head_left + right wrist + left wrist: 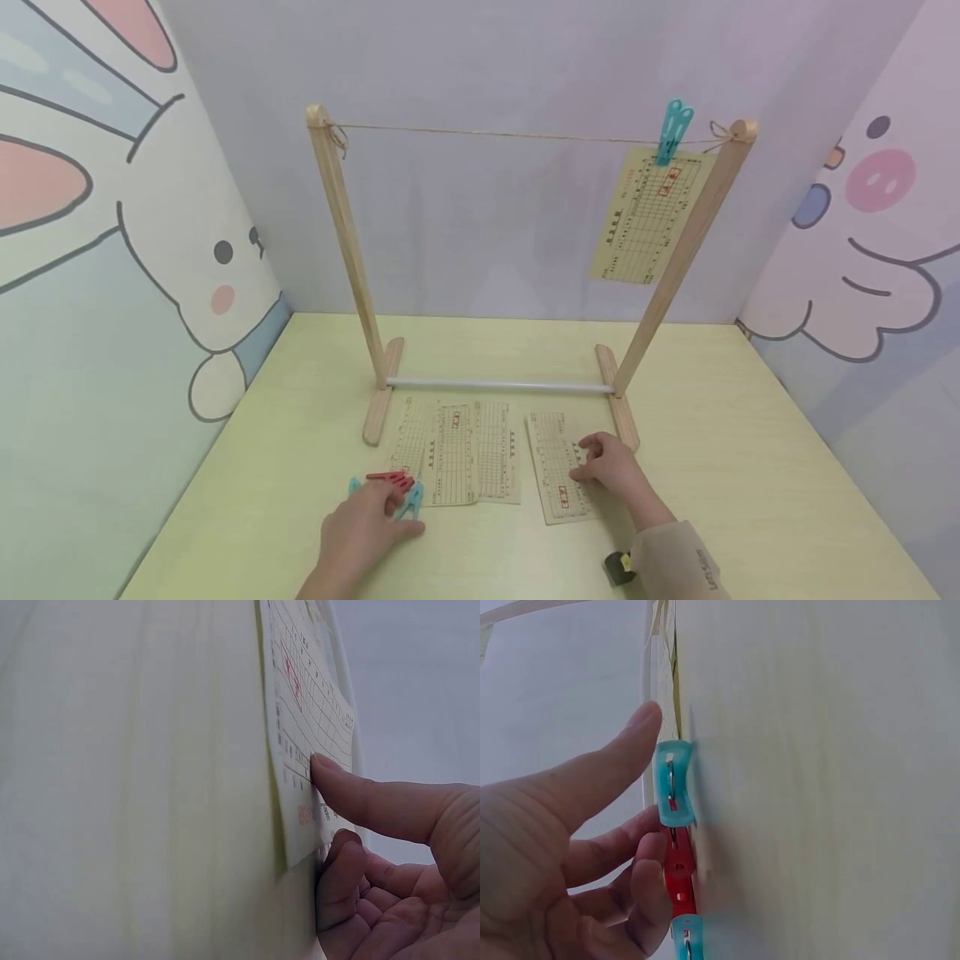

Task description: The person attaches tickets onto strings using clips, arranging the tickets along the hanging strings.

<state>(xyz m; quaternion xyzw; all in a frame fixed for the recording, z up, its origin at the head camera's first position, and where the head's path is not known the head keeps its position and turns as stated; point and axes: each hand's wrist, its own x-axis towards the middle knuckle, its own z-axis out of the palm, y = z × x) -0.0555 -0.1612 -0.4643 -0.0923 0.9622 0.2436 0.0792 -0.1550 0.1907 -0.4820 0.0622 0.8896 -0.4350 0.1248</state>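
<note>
My left hand [363, 525] is beside a small group of clothespins, with thumb and index finger apart around a teal clothespin [675, 784]. Curled fingertips reach the red clothespins [679, 859] next to it, and another teal clothespin [688, 934] lies at the end. At the right, my right hand [615, 468] is at the side of overlapping printed paper slips [558, 471]. Its thumb rests on the top slip [319, 697], while the other fingers curl by the slip's edge. Several more slips [453, 458] lie side by side between the hands.
A wooden stand [347, 250] with a string [487, 133] across its top rises behind the slips. One slip [648, 221] hangs near the right post from a teal clothespin [674, 132]. By the right sleeve sits a small dark object [617, 568]. Walls enclose the table's back and sides.
</note>
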